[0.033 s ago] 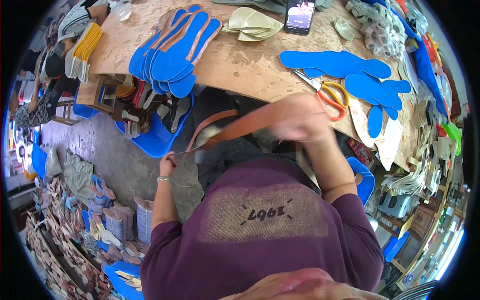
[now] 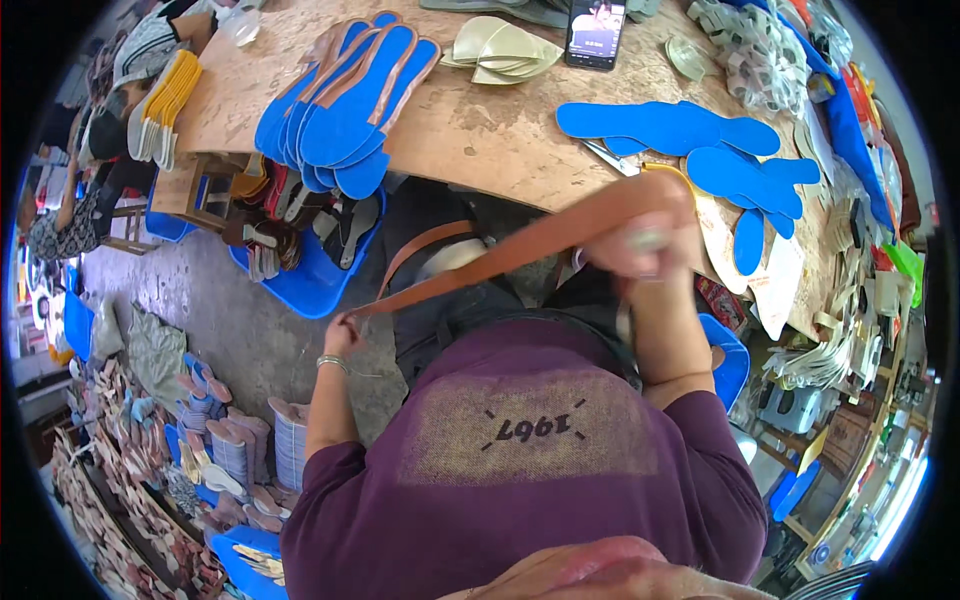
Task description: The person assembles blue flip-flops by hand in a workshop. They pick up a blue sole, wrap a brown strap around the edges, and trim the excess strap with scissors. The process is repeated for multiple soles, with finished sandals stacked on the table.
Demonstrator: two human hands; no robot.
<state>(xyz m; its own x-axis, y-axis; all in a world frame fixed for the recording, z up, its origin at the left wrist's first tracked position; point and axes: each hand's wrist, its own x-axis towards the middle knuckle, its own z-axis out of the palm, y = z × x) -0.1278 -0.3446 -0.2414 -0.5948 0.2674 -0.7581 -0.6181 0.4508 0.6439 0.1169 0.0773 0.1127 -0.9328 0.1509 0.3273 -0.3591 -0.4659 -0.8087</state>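
Observation:
A brown leather-like strip [image 2: 500, 258] runs taut and slanting across my lap. Its lower left end is pinched in my left hand [image 2: 343, 335], which wears a pale bracelet at the wrist. My right hand [image 2: 645, 240], smeared by motion, is closed on the other end, and the strip bends over the back of that hand. Another length of brown strip [image 2: 430, 238] curves over my leg beside a pale round patch that I cannot make out. Behind my right hand, on the table edge, lie scissors [image 2: 615, 158], mostly hidden.
On the wooden table [image 2: 480, 140] lie blue insoles edged in brown [image 2: 355, 100], plain blue insoles [image 2: 660, 125], pale curved pieces [image 2: 500, 48] and a phone [image 2: 595, 35]. Blue bins [image 2: 310, 285] with shoe parts stand beneath. Rolled shoe pieces [image 2: 230, 445] crowd the floor at left.
My right hand has moved slightly right and down, covering more of the scissors. The strip is straighter and tighter between my hands. My left hand has shifted only a little.

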